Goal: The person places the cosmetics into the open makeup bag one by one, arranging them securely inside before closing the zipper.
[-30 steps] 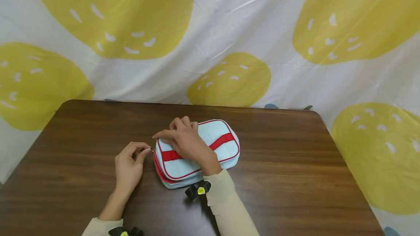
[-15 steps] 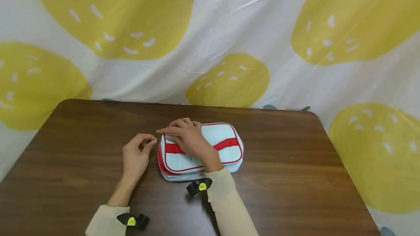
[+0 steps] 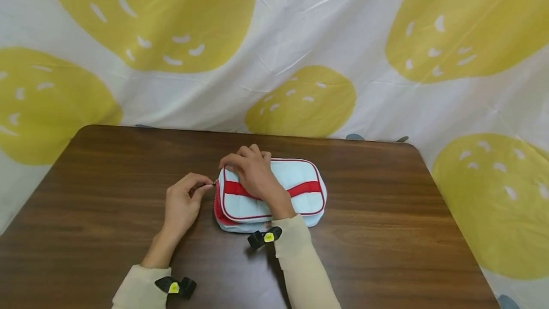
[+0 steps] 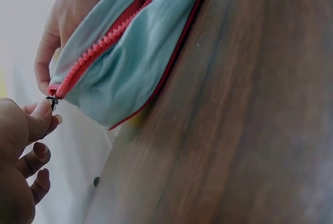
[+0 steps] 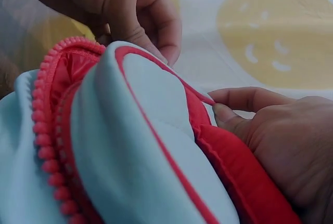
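Note:
A light blue pouch (image 3: 293, 171) with red piping and a red strap lies on the table. Its red zipper (image 4: 106, 41) is parted along the near left side, showing red lining (image 5: 73, 70). At the pouch's left end, my left hand (image 3: 183, 204) pinches the small dark zipper pull (image 4: 53, 101) between thumb and index finger; its other fingers are loosely curled. My right hand (image 3: 257, 175) reaches across the top of the pouch. In the right wrist view, its thumb and index finger pinch the piped edge beside the strap (image 5: 229, 167).
The brown wooden table (image 3: 386, 213) extends around the pouch on all sides. Behind its far edge hangs a white cloth (image 3: 206, 101) with large yellow fruit shapes. Black wrist-camera mounts (image 3: 176, 287) sit at both cuffs.
The pouch has shifted a little to the right and away from me, and both hands have moved along with it. The left hand's pinch on the zipper pull is kept throughout.

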Available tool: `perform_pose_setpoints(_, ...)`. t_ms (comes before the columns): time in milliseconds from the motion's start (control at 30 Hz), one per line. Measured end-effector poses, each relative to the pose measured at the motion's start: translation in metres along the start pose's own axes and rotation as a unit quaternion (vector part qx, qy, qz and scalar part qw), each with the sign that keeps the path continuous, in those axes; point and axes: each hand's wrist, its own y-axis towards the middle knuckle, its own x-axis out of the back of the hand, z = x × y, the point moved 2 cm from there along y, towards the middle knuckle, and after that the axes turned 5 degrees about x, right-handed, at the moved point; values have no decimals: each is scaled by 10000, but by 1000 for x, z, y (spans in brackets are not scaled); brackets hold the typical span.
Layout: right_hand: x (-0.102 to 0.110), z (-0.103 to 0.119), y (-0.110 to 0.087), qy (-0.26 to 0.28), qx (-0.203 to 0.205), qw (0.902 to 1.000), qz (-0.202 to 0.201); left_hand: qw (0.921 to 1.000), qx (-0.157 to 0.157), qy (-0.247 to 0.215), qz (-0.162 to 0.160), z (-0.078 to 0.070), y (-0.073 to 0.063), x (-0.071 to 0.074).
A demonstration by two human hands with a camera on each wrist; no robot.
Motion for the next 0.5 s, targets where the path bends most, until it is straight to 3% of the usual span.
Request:
perform_pose_setpoints(200,-1,-3,0,-9,-107,9999,20,9959,-519,734,17,-8,1,1)
perform_pose_setpoints(500,2,-6,-1,372,-127,9992,120,9949,-672,732,173,-11,3,4)
